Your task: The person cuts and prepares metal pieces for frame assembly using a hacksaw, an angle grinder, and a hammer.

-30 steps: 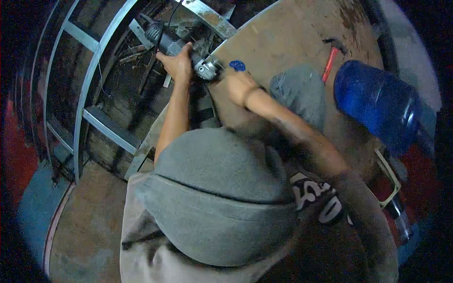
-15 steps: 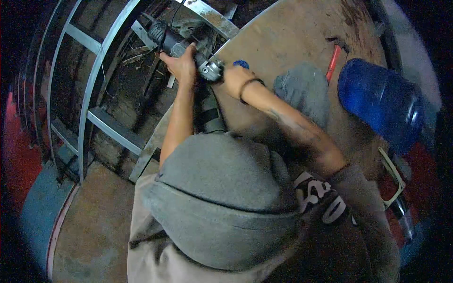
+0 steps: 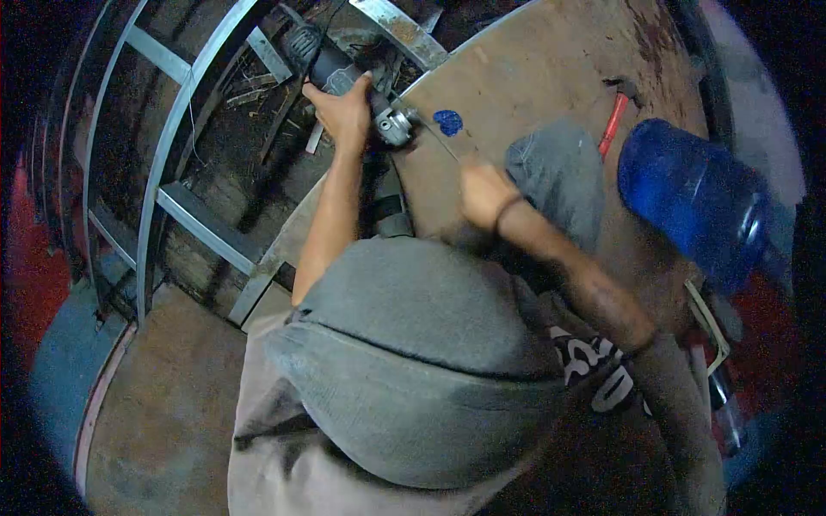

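Note:
My left hand is wrapped round the body of a dark angle grinder, its silver gear head pointing toward my right side. My right hand, a little blurred, is closed and wears a dark band at the wrist. From its fingers a thin rod reaches up toward the gear head. Just right of the gear head lies a small blue object on the brown board. A grey cap on the wearer's head fills the lower middle of the view.
On the board's right side are a grey cloth-like item, a red-handled hammer and a large blue water jug. To the left stands a metal frame with crossbars. Debris lies beneath it.
My right hand has drawn back from the grinder's head, down and to the right, exposing the thin rod and the blue object. The left hand keeps hold of the grinder, shifted slightly right.

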`<act>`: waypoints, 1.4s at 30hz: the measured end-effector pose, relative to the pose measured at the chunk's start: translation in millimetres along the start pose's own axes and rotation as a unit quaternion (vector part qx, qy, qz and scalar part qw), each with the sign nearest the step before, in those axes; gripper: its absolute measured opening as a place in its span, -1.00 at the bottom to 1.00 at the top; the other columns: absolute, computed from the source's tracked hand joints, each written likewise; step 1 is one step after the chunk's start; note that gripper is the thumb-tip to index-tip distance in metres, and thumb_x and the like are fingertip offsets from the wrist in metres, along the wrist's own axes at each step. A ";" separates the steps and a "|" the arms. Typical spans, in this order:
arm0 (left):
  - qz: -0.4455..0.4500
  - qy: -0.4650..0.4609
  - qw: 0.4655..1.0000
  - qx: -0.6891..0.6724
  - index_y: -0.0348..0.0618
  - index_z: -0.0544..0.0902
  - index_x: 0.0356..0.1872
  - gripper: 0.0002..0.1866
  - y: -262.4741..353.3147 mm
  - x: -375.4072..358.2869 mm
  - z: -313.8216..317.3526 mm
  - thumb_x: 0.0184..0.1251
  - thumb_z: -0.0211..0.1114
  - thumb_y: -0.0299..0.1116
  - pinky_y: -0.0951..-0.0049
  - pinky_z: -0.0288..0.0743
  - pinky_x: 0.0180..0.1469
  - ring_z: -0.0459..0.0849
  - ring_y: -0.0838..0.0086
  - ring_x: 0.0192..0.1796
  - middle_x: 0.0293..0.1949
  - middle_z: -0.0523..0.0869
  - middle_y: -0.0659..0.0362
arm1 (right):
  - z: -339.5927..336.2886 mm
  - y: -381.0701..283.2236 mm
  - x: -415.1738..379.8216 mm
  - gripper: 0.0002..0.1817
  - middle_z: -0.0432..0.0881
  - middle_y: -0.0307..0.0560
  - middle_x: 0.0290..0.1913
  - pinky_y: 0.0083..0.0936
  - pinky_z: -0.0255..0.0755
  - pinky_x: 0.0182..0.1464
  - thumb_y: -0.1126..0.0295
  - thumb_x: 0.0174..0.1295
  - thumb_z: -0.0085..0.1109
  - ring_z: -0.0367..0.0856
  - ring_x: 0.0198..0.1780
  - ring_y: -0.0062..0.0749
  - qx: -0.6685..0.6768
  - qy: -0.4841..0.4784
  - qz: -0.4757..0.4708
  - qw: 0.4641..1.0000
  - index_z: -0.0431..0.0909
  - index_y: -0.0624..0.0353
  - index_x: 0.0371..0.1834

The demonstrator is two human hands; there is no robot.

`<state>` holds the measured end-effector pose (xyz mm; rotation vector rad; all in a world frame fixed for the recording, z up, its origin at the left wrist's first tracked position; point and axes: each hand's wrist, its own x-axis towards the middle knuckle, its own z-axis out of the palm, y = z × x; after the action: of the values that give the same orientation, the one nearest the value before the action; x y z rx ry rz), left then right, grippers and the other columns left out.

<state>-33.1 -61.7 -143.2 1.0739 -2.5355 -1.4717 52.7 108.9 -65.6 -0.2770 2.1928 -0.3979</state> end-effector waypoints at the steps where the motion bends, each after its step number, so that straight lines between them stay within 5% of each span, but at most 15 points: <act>1: -0.001 0.003 1.000 0.002 -0.30 0.14 0.18 -0.06 -3.1 2.2 0.8 -0.23 0.48 -0.15 0.19 0.28 0.13 0.49 -0.08 0.03 -0.03 0.50 -0.26 | 5.7 -0.3 -12.1 -0.76 0.57 0.37 -0.34 -0.11 0.49 -0.22 0.47 -0.01 0.04 0.59 -0.24 0.15 0.031 0.038 0.044 0.998 0.53 0.41 -0.31; 2: -0.009 0.010 1.000 0.004 -0.30 0.13 0.18 -0.06 -4.7 0.9 0.6 -0.23 0.48 -0.15 0.19 0.28 0.13 0.49 -0.08 0.03 -0.03 0.50 -0.27 | 9.9 -2.0 -21.7 -0.76 0.57 0.36 -0.32 -0.10 0.49 -0.20 0.46 -0.01 0.05 0.59 -0.23 0.14 0.066 0.078 0.095 0.990 0.52 0.40 -0.29; 4: 0.003 0.019 1.000 0.012 -0.33 0.12 0.18 -0.06 -5.8 -1.6 5.1 -0.22 0.47 -0.15 0.19 0.27 0.14 0.48 -0.10 0.04 -0.02 0.48 -0.30 | -3.7 -10.4 12.1 -0.73 0.57 0.34 -0.28 -0.12 0.49 -0.16 0.42 0.02 0.04 0.59 -0.20 0.15 0.017 -0.002 0.059 0.998 0.52 0.37 -0.24; 6: 0.020 0.010 1.000 -0.001 -0.34 0.12 0.18 -0.05 -5.7 -3.9 5.9 -0.22 0.48 -0.14 0.19 0.27 0.14 0.47 -0.11 0.05 -0.02 0.48 -0.31 | -13.5 -20.0 50.7 -0.74 0.61 0.22 -0.21 -0.19 0.49 -0.11 0.41 0.01 0.05 0.60 -0.14 0.04 0.075 0.091 0.086 0.989 0.59 0.30 -0.25; 10: 0.007 0.002 1.000 -0.017 -0.45 0.11 0.16 -0.03 -6.7 4.0 2.6 -0.23 0.48 -0.15 0.20 0.25 0.16 0.45 -0.09 0.07 0.01 0.45 -0.34 | -11.1 9.1 81.6 -0.76 0.61 0.20 -0.23 -0.18 0.48 -0.14 0.37 0.03 0.09 0.60 -0.18 0.04 0.021 0.038 0.008 0.999 0.54 0.25 -0.25; 12: -0.026 0.036 0.999 -0.029 -0.50 0.10 0.15 -0.03 -19.1 7.1 6.4 -0.22 0.49 -0.17 0.23 0.22 0.19 0.41 -0.08 0.11 0.06 0.40 -0.36 | -0.1 39.5 64.6 -0.70 0.62 0.18 -0.36 -0.27 0.50 -0.35 0.31 0.12 0.13 0.62 -0.39 -0.02 0.175 0.256 -0.075 0.948 0.46 0.29 -0.16; 13: -0.030 0.040 0.998 -0.028 -0.50 0.10 0.15 -0.03 -24.0 7.1 7.9 -0.22 0.49 -0.17 0.23 0.22 0.19 0.41 -0.08 0.11 0.06 0.40 -0.36 | -4.8 47.3 58.6 -0.70 0.62 0.18 -0.36 -0.27 0.50 -0.35 0.31 0.12 0.13 0.62 -0.39 -0.02 0.175 0.251 -0.078 0.949 0.46 0.29 -0.16; 15: -0.032 0.015 0.992 -0.123 -0.51 0.09 0.17 -0.01 -28.5 8.0 8.9 -0.22 0.49 -0.19 0.27 0.20 0.21 0.40 -0.05 0.13 0.07 0.38 -0.33 | -16.2 57.9 52.0 -0.78 0.55 -0.12 -0.53 -0.38 0.47 -0.43 0.35 0.04 0.25 0.54 -0.51 -0.37 0.389 0.203 0.005 0.898 0.47 0.24 -0.36; 18: -0.028 0.051 0.998 -0.038 -0.52 0.09 0.18 -0.02 -23.7 7.7 9.6 -0.22 0.49 -0.21 0.29 0.19 0.22 0.41 0.00 0.12 0.06 0.39 -0.30 | -24.3 53.5 59.4 -0.78 0.49 -0.26 -0.56 -0.54 0.38 -0.62 0.45 -0.01 0.30 0.44 -0.60 -0.58 0.500 0.140 0.057 0.853 0.48 0.24 -0.32; 21: -0.019 0.024 0.997 -0.073 -0.52 0.10 0.17 -0.03 -21.8 6.0 7.6 -0.22 0.49 -0.23 0.30 0.19 0.22 0.41 0.03 0.11 0.06 0.40 -0.27 | -11.2 47.0 83.7 -0.73 0.55 -0.24 -0.48 -0.61 0.30 -0.71 0.48 -0.02 0.31 0.42 -0.65 -0.59 0.527 0.113 -0.015 0.842 0.50 0.26 -0.24; 26: -0.040 0.021 0.992 -0.117 -0.47 0.13 0.17 -0.05 -20.2 4.3 6.1 -0.25 0.49 -0.24 0.30 0.20 0.21 0.43 0.01 0.08 0.03 0.42 -0.27 | -8.4 35.9 103.7 -0.61 0.60 -0.24 -0.33 -0.62 0.35 -0.59 0.54 -0.08 0.32 0.41 -0.59 -0.63 0.439 0.105 -0.061 0.890 0.59 0.02 -0.10; 35: -0.001 0.009 0.989 -0.148 -0.51 0.10 0.18 -0.01 -23.2 -1.0 4.2 -0.25 0.50 -0.22 0.31 0.14 0.25 0.35 0.06 0.18 0.12 0.34 -0.28 | 2.1 41.4 108.6 -0.62 0.58 -0.32 -0.40 -0.64 0.35 -0.59 0.56 -0.08 0.33 0.42 -0.58 -0.65 0.462 0.072 -0.035 0.883 0.58 0.06 -0.12; 37: -0.030 0.004 0.990 -0.138 -0.52 0.10 0.17 -0.04 -5.1 -7.2 -9.5 -0.20 0.48 -0.24 0.35 0.10 0.27 0.32 0.12 0.19 0.12 0.33 -0.24 | -18.6 31.7 92.9 -0.64 0.58 -0.28 -0.37 -0.74 0.32 -0.62 0.58 -0.05 0.30 0.43 -0.55 -0.72 0.457 0.084 -0.105 0.879 0.56 0.19 -0.11; 40: -0.012 -0.024 0.975 -0.220 -0.52 0.11 0.16 -0.07 34.9 -18.1 -42.5 -0.16 0.47 -0.24 0.40 0.27 0.12 0.43 0.24 0.01 0.00 0.43 -0.14 | -57.0 14.7 48.7 -0.60 0.58 -0.27 -0.37 -0.75 0.34 -0.59 0.60 -0.09 0.31 0.45 -0.52 -0.73 0.500 0.061 -0.071 0.861 0.55 0.21 -0.09; 42: 0.024 -0.045 0.964 -0.262 -0.54 0.13 0.14 -0.08 71.7 -25.6 -67.6 -0.16 0.49 -0.22 0.41 0.39 -0.04 0.49 0.31 -0.15 -0.11 0.49 -0.08 | -82.9 -2.2 20.9 -0.55 0.57 -0.27 -0.36 -0.77 0.34 -0.55 0.61 -0.13 0.33 0.44 -0.52 -0.75 0.496 0.073 -0.141 0.854 0.55 0.22 -0.07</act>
<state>-30.0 -75.6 -42.5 0.8654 -2.0046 -2.0465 -25.8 115.2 -32.4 0.0204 1.7937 -1.6722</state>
